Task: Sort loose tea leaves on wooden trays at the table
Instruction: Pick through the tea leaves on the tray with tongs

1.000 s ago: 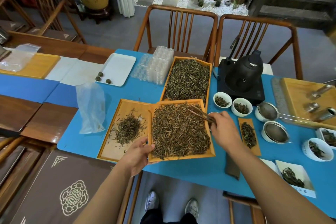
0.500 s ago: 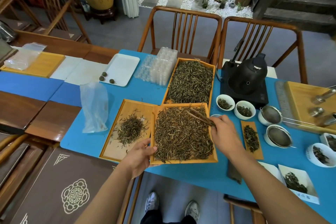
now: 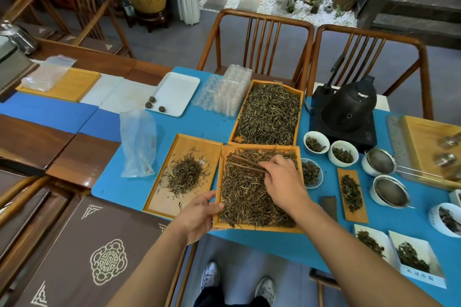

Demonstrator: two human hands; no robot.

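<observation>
Obs., left to right. Clear plastic bag (image 3: 138, 143) stands well left of both hands, mouth up; probably waiting for sorted leaf.

Left tray (image 3: 183, 174) carries only a small mound of tea leaves (image 3: 185, 174), just beyond the left hand's fingertips. Judged to be the pile of picked-out leaf, kept beside the working tray so each transfer is short.

Left hand (image 3: 199, 214): fingers curled under the near-left corner of the near tray (image 3: 259, 188), thumb on its rim. The grip appears to steady or tip the tray.

Near tray is thickly covered with loose leaf, under and around the right hand's fingers. Right hand (image 3: 282, 179) is closed around wooden tongs (image 3: 245, 164); the tips point left, resting on the leaf at the tray's far-left part, apparently to pick out strands.

Far tray (image 3: 269, 113), beyond the right fingers, is heaped full; judged unsorted stock.

Right of the right hand: white cups (image 3: 316, 142) of leaf samples.

Writing: a label strip on the card box (image 3: 414, 255) at far right bears characters, too blurred to read. No brands legible.
</observation>
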